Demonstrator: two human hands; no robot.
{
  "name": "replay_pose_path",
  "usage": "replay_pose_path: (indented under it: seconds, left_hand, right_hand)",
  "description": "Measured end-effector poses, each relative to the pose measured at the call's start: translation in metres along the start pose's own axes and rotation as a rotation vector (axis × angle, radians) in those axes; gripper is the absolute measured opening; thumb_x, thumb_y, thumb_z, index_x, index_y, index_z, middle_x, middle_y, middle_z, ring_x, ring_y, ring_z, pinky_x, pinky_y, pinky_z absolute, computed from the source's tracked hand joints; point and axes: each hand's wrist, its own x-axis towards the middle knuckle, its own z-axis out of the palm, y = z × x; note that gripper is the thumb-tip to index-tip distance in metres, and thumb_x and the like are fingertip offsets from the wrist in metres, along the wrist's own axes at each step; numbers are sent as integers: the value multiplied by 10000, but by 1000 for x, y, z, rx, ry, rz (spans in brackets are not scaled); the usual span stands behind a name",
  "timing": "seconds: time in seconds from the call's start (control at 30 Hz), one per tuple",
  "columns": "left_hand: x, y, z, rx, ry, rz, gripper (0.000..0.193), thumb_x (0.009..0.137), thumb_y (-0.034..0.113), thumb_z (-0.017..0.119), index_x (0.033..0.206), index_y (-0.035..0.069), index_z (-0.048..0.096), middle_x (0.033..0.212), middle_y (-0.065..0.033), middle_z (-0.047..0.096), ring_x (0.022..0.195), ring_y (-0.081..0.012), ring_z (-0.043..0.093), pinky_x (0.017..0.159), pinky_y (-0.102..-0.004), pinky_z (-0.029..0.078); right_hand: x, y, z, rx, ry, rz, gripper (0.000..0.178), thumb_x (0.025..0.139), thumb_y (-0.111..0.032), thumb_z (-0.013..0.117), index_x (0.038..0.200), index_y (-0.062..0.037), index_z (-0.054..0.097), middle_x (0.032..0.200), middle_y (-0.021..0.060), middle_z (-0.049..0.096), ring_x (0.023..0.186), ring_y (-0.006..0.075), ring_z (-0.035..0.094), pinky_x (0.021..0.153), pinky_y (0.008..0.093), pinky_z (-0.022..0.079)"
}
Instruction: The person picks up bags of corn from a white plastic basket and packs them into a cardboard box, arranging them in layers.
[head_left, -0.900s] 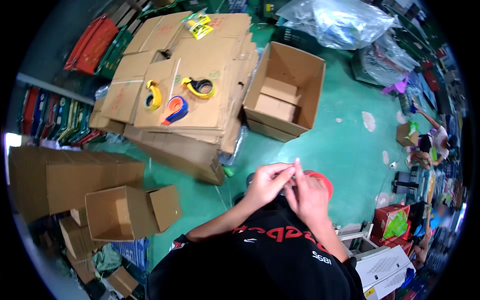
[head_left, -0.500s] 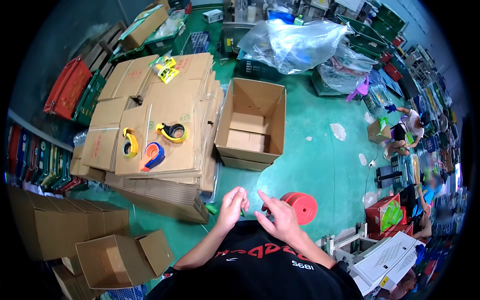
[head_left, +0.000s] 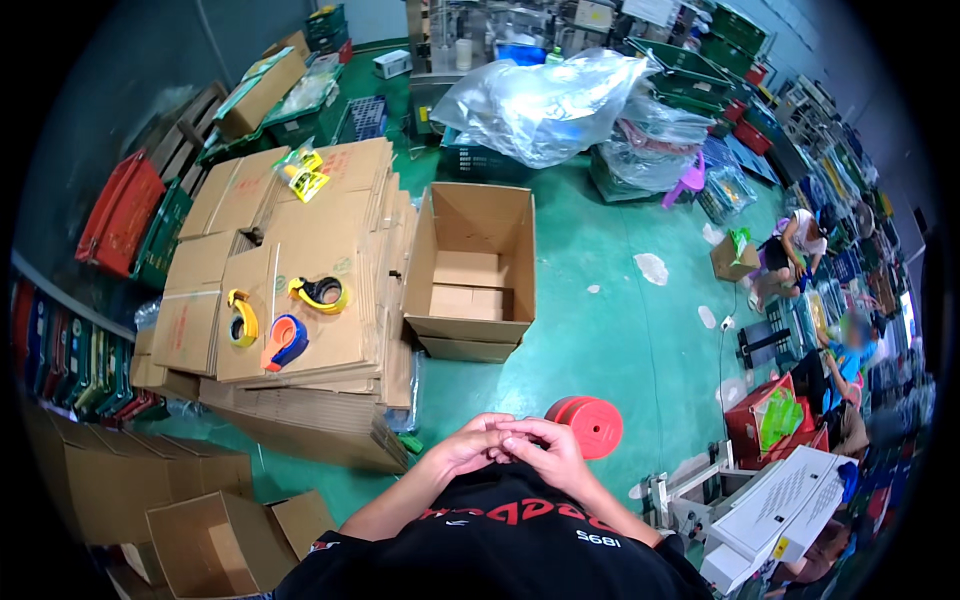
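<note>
My left hand [head_left: 468,447] and my right hand [head_left: 548,448] meet in front of my black shirt, their fingertips together. Both have curled, closed fingers; whatever is between them, if anything, is hidden. Just right of them a round red stool-like object [head_left: 597,428] stands on the floor. Ahead is an open, empty-looking cardboard box [head_left: 470,327]. On the stack of flattened cartons [head_left: 330,245] to the left lie a yellow tape dispenser [head_left: 241,322], a blue and orange tape dispenser [head_left: 288,345] and a black and yellow tape dispenser [head_left: 322,294], all apart from my hands.
A yellow packet [head_left: 305,178] rests at the stack's far end. Open cartons [head_left: 205,545] stand at lower left. Plastic sheeting [head_left: 540,105] covers crates at the back. Two people work at the right, near a red crate [head_left: 765,420] and a white machine [head_left: 785,515].
My hands were apart, the right with its index finger extended. They have come together and their fingers now touch. The whole view has shifted slightly.
</note>
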Motion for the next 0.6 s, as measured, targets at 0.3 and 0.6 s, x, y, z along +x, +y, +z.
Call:
replay_pose_path:
  seconds: [0.3, 0.6]
  left_hand:
    - [17, -11, 7, -9, -76, -44, 325, 810, 284, 770, 847, 72, 526, 697, -3, 536, 643, -119, 547, 653, -239, 473]
    - [26, -18, 7, 42, -65, -46, 430, 760, 223, 800, 1038, 7, 553, 938, -85, 620, 815, -163, 626, 678, -237, 495]
  right_hand:
    - [-15, 3, -29, 193, -47, 43, 222, 958, -106, 575, 1097, 46, 655, 915, 105, 700, 826, 139, 666, 728, 247, 530]
    - [-13, 5, -41, 169, -109, 15, 126, 914, -84, 640, 987, 15, 666, 859, 79, 684, 749, 112, 641, 656, 231, 505]
